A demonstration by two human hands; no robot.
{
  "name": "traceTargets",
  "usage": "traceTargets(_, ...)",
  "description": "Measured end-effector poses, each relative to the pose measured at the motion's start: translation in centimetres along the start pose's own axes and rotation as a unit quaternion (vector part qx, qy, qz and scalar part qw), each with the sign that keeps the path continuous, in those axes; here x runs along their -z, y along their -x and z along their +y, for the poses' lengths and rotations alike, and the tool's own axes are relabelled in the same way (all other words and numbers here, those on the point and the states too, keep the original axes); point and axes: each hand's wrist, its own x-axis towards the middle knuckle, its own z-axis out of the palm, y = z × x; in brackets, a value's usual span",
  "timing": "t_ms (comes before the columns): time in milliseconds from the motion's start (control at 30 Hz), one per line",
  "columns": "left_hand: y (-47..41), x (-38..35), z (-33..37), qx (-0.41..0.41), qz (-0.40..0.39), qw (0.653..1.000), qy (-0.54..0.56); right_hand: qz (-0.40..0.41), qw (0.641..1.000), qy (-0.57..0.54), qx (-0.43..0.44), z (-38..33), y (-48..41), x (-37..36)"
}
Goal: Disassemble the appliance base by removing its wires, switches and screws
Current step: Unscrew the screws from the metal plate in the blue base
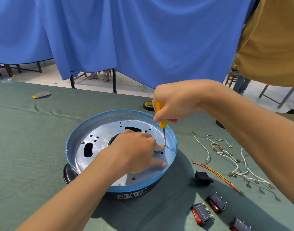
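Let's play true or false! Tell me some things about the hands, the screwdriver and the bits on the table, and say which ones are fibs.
1. The right hand holds a yellow-handled screwdriver. True.
2. The switches are fixed in the appliance base. False: three red-and-black switches lie loose on the table, to the right of the base.
3. The left hand reaches inside the base, with a fingertip beside the screwdriver's tip. True.
4. The wires lie to the left of the base. False: they lie on its right, beyond the switches.
5. The cloth on the table is red. False: it is green.
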Motion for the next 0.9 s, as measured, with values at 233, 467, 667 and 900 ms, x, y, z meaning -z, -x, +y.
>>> traceTargets(233, 0.1, 0.1, 0.2, -0.004, -0.008, 1.0, -0.009, -0.047, 0.998, 0.006, 0.04, 1.9, 0.1, 0.9)
traceTargets(467, 0.1, 0.2, 0.3, -0.001, -0.015, 1.0, -0.015, -0.059, 0.995, 0.004, 0.08, 4.0, 0.7, 0.6)
traceTargets(667, 0.1, 0.4, 0.2, 0.002, -0.015, 1.0, -0.003, -0.074, 0.989, 0.047, 0.12, 4.5, 0.9, 0.7)
traceTargets(900, 0.1, 0.5, 0.2, 0.006, -0.021, 1.0, 0.002, -0.074, 0.987, 0.042, 0.137, 4.6, 0.8, 0.9)
